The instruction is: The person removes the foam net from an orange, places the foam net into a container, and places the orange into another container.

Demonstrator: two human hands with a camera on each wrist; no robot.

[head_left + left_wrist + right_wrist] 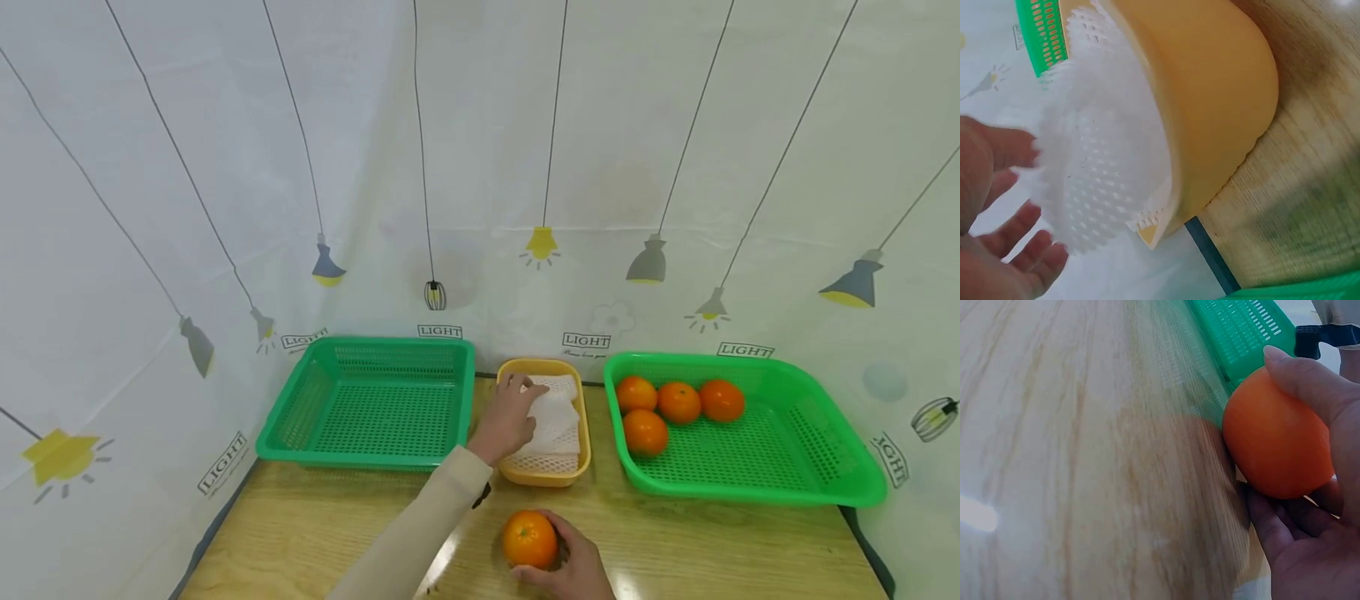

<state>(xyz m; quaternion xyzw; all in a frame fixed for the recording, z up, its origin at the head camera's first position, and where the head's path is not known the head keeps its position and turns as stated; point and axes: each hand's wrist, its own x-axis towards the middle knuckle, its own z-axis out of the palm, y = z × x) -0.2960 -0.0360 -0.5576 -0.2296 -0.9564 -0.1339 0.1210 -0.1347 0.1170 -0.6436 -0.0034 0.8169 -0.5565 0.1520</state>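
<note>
My left hand (507,423) reaches over a small yellow basket (545,480) that holds white foam netting (555,425). Its fingers are spread, with the fingertips right at the edge of the netting in the left wrist view. Low in the head view, my right hand (576,568) grips an orange (529,539) close over the wooden table. In the right wrist view the thumb lies on top of the orange and the other fingers reach around its underside.
On the left stands a dark green basket (367,461) with perforated sides. A bright green basket (750,492) on the right holds several oranges (678,403). Behind them hangs a white sheet (487,125) printed with lamps. The wooden table (697,550) stretches across the front.
</note>
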